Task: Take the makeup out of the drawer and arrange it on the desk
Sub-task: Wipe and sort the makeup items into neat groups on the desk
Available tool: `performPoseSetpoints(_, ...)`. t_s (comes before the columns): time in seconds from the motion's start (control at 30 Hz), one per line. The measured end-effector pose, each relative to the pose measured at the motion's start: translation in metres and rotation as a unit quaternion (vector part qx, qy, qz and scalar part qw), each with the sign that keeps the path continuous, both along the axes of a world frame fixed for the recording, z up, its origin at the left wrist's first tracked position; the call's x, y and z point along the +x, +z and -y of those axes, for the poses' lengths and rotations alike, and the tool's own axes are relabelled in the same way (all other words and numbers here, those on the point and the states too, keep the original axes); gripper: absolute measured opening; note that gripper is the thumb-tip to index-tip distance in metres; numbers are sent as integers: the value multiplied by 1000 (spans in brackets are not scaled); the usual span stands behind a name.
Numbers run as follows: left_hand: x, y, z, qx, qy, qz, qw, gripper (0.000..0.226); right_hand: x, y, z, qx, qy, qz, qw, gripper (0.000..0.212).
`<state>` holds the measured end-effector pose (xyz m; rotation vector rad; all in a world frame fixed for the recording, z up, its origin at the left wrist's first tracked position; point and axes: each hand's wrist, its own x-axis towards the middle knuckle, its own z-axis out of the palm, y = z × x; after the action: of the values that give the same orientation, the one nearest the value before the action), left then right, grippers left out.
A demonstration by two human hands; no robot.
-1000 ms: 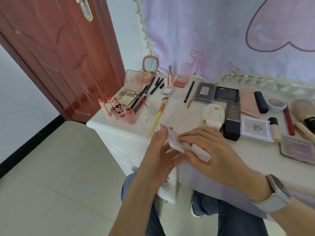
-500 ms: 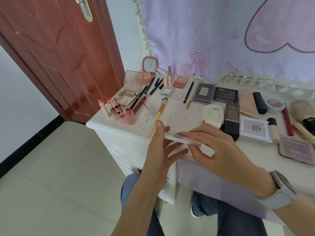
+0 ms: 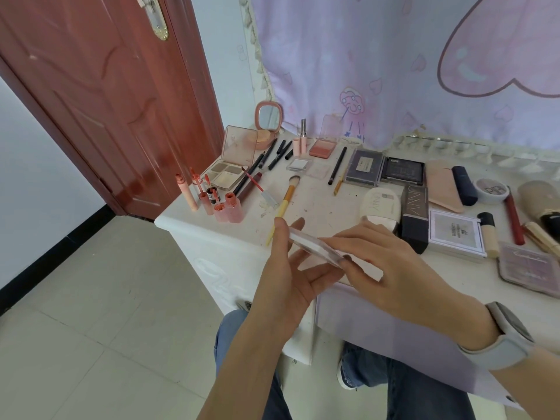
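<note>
While both hands meet over the near edge of the white table (image 3: pixel 306 207), a red-brown door (image 3: pixel 100 95) fills the left and a lilac curtain (image 3: pixel 378 62) hangs behind. Across the table lie many makeup items: a dark UNNY box (image 3: pixel 414 218) just beyond the right hand, a white UNNY tube (image 3: pixel 380 207) beside it, a boxed white palette (image 3: pixel 456 234) further right, and two dark palettes (image 3: pixel 385 168) behind them. An open pink palette (image 3: pixel 230 165) stands toward the left corner with a cluster of pink lip glosses (image 3: pixel 216 201) near it, and a yellow-handled brush (image 3: pixel 286 201) lies just beyond the left hand.

In the air above the table's front edge sits a thin clear compact case (image 3: pixel 315 245). Left hand (image 3: pixel 291 277) grips it, thumb at its far end and fingers spread underneath. Right hand (image 3: pixel 394 268) pinches its near edge with curled fingers (image 3: pixel 339 237). Seen edge-on, the case's contents cannot be made out. A grey watch (image 3: pixel 506 338) circles the right wrist. Items at the right edge are cut off.
</note>
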<state>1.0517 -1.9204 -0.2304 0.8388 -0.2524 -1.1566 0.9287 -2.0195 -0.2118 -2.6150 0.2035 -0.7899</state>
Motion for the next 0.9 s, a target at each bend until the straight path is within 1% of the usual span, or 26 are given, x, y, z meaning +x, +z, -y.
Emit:
performPoseSetpoints(0.17, -3, -1, 2, 15, -43, 4, 999, 62, -1, 4, 3, 2, 17, -20, 1000, 29)
performPoseSetpoints(0.27, -3, 0, 4, 9, -41, -22, 999, 65, -1, 5, 4, 38, 14, -39, 998, 29)
performPoseSetpoints(0.33, -3, 0, 6, -1, -40, -37, 999, 63, 0, 6, 5, 45, 8, -46, 998, 30)
performPoseSetpoints(0.43, -3, 0, 7, 4, -39, -42, 998, 58, 1, 9, 5, 17, 6, -58, 998, 29)
performPoseSetpoints(0.53, -1, 2, 7, 9, -50, -16, 999, 45, 5, 9, 2, 6, -8, -74, 997, 29)
performPoseSetpoints(0.6, 1, 1, 7, 14, -64, 1, 998, 47, 7, 9, 3, -12, -24, -77, 997, 26)
performPoseSetpoints(0.63, 1, 0, 7, 19, -65, -8, 998, 51, 8, 9, 5, -18, -37, -73, 997, 24)
performPoseSetpoints(0.7, 3, -2, 7, 26, -71, -37, 996, 60, 10, 12, 12, 7, -69, -66, 995, 22)
performPoseSetpoints(0.73, 5, -2, 6, 29, -81, -48, 995, 62, 12, 14, 16, 31, -81, -63, 994, 24)
performPoseSetpoints(0.83, 10, -1, 5, 48, -107, -65, 991, 53, 22, 15, 28, 77, -109, -42, 990, 26)
performPoseSetpoints(0.9, 15, -1, 6, 67, -91, -41, 993, 52, 30, 15, 40, 82, -138, -31, 987, 26)
